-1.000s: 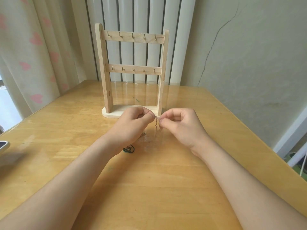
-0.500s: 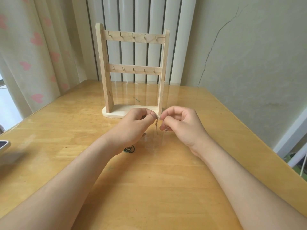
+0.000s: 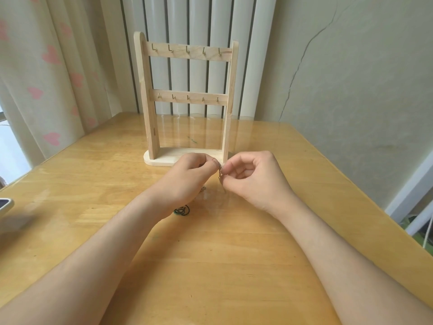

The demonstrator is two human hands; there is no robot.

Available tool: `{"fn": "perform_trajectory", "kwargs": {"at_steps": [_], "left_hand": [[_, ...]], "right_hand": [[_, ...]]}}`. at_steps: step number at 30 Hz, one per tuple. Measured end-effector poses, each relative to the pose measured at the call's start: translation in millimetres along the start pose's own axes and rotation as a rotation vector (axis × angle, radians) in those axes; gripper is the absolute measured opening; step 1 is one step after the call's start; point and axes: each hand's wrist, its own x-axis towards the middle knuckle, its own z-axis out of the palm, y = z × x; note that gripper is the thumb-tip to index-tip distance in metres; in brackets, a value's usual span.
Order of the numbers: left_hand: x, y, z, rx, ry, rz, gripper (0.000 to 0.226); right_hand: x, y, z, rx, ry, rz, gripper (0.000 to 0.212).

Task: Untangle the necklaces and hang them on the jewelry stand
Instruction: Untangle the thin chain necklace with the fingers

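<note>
**Chain** (image 3: 219, 171). Thin and metal-coloured. It is in the air between my hands, just in front of the stand's base. A short length hangs down from the pinch. A further bit of it shows lower, under my left palm, near the bench. I cannot tell whether this is one necklace or two wound together.

**Left hand** (image 3: 187, 177). Fingers curled, with thumb and forefinger pinching the top of the chain.

**Right hand** (image 3: 253, 179). Fingers curled, with thumb and forefinger pinching the chain just below the left hand's hold. The fingertips of the two hands nearly touch.

**Green cord** (image 3: 181, 211). A dark, bunched loop lying on the bench under my left wrist. No hand is on it. Whether it joins the chain is hidden by the hand.

**Stand** (image 3: 146, 102). Pale wood, upright at the back of the bench, with two rails. The upper hooks (image 3: 188, 49) and lower hooks (image 3: 188, 97) number five each, and all are bare.

**Bench** (image 3: 210, 266). Glossy yellow wood. A grey object (image 3: 5, 205) sits at its left edge and is cut off by the frame.

**Status.** Nothing is hung yet. I judge the work to be early in the untangling step, picking at one spot on the chain. What is left is to free the chain, sort out the green cord, and then hang each piece on a hook.
</note>
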Motion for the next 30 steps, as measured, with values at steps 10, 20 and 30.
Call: {"fn": "perform_trajectory", "kwargs": {"at_steps": [10, 20, 30], "left_hand": [[3.1, -4.4, -3.4, 0.021, -0.024, -0.013, 0.044], [-0.9, -0.7, -3.9, -0.036, -0.068, -0.006, 0.029], [-1.7, 1.5, -4.9, -0.045, -0.075, -0.066, 0.028]], "right_hand": [[2.2, 2.4, -1.4, -0.177, 0.058, -0.084, 0.011], [1.8, 3.9, -0.1, -0.046, -0.001, -0.097, 0.006], [3.5, 5.5, -5.4, 0.064, -0.075, -0.007, 0.009]]}}
